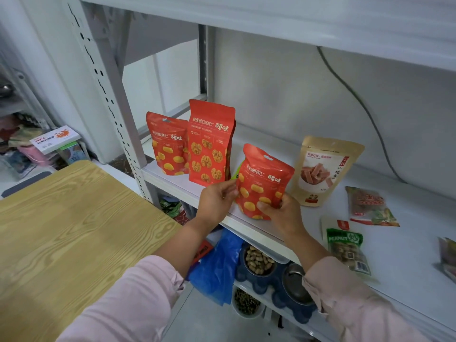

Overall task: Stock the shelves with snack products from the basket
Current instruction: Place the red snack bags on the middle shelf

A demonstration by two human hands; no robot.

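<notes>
At the front lip of the white shelf (407, 243), both hands hold one red chestnut pouch (265, 178). The left hand (217, 199) pinches the pouch's left edge between thumb and fingertips. The right hand (281, 214) grips its lower right corner, with the thumb laid across the printed front. The pouch leans a little to the left, its base low by the shelf edge; whether it rests on the board cannot be told. A sliver of green packaging (237, 170) peeks out behind its left side. Pink sleeves (138, 299) cover both forearms.

Just left of the held pouch a tall red walnut pouch (209, 144) stands upright, and a second chestnut pouch (169, 144) stands against its left side, partly behind it. To the right, a tan kraft pouch (323, 169) stands upright close behind the held one. Further right a clear flat packet (370, 206) lies on the shelf. Nearer the front, a green peanut packet (348, 250) lies partly over a white packet (336, 223). Another packet (449, 257) is cut off at the right edge of the view.

On the shelf below sit a blue plastic bag (217, 267), a bowl of peanuts (259, 261) and a metal bowl (296, 285). A wood-grain counter (61, 230) stands to the left of the rack. A grey cable (357, 99) runs down the back wall.
</notes>
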